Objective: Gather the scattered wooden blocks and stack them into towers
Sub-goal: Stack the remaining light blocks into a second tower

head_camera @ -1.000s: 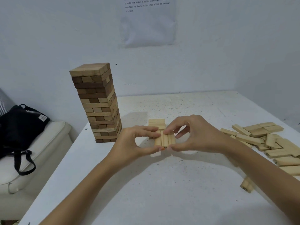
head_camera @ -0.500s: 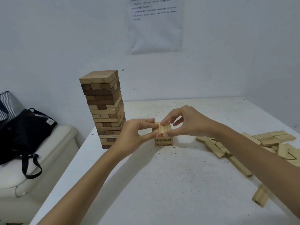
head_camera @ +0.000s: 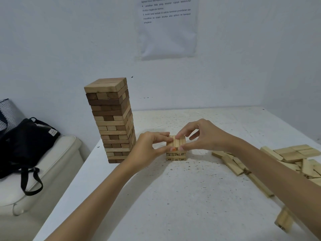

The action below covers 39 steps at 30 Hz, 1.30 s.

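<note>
1. Your left hand and right hand both pinch the top layer of the short tower. Your thumbs are at its near end and your curled fingers sit over the top and far end. Neither hand holds anything else.
2. The short tower stands on the table, near the tall tower but not touching it. The loose blocks lie well off to your right.
3. Squeeze the layer evenly from both hands so its blocks close up and sit flush over the numbered row below.
4. Your fingers hide the far edge, so I cannot tell whether it lines up. Check it before you let go.
5. Open your fingers straight outward without dragging sideways, because a stack this low is probably light enough to slide.
6. Mind your left wrist, which is close to the tall tower.
</note>
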{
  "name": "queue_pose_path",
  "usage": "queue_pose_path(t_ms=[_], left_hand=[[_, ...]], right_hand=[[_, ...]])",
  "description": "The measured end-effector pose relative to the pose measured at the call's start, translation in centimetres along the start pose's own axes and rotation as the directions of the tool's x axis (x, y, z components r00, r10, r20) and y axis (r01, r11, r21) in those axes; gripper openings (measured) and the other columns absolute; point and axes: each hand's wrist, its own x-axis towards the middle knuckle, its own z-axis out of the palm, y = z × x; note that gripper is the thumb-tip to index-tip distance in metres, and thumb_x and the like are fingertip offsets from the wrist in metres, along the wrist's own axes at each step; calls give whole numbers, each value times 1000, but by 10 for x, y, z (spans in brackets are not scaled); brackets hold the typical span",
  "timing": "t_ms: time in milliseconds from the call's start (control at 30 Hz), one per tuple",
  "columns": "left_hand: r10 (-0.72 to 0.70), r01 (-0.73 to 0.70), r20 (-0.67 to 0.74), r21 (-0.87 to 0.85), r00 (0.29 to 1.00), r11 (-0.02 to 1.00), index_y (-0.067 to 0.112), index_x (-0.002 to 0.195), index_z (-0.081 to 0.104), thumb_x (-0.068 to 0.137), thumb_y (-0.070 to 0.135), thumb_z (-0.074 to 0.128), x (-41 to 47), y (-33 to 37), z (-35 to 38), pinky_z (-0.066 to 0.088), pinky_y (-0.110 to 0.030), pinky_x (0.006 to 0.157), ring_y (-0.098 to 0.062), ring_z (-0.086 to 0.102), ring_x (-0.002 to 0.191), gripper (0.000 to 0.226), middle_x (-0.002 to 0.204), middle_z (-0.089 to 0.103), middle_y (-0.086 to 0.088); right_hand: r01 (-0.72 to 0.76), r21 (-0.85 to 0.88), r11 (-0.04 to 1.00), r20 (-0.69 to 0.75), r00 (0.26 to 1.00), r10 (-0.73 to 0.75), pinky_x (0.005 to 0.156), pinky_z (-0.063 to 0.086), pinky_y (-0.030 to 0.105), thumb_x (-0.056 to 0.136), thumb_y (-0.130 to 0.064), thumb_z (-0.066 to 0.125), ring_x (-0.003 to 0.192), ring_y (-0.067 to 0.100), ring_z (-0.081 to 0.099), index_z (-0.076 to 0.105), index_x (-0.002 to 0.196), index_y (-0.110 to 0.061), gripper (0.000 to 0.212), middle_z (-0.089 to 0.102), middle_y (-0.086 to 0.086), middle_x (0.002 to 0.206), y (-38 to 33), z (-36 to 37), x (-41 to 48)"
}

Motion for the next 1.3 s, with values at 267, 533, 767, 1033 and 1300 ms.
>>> queue_pose_path(t_ms=[267,533,767,1033,1300], left_hand=[[-8,8,-15,-16,1000,1000,19,109,72,81,21,74,-1,-2,0,38,-8,100,7,52,118,28,126,63,3],[-17,21,-123,25,992,999,21,120,66,97,35,47,-4,8,3,37,3,85,1,48,120,33,135,55,5],[-406,248,-246,-489,880,836,29,145,38,100,50,27,-7,30,17,22,-31,114,-9,33,138,51,149,38,11],[-510,338,-32,-713,860,614,37,130,49,95,61,14,-19,42,44,18,-26,110,13,46,120,55,130,57,20],[-480,329,34,-770,877,546,34,111,54,98,55,17,-21,54,52,40,-7,73,9,58,92,45,96,61,26]], right_hand=[[-17,-13,1000,2,1000,17,88,53,30,68,-35,86,100,2,58,75,99,-33,33,69,-16,105,-1,1,-1],[-62,80,995,-10,998,63,91,49,26,80,-38,75,109,-2,54,70,106,-38,26,62,-22,117,-8,-6,-9],[-242,594,767,-228,864,449,104,42,38,98,-25,47,111,20,57,58,125,-12,32,61,3,121,-17,6,-16],[-254,783,568,-101,849,519,118,16,35,102,-46,27,134,9,33,30,149,-22,53,44,-9,140,-25,67,-28],[-251,788,563,-45,887,459,120,15,37,92,-71,26,139,4,31,27,151,-34,70,36,-12,152,-22,93,-24]])
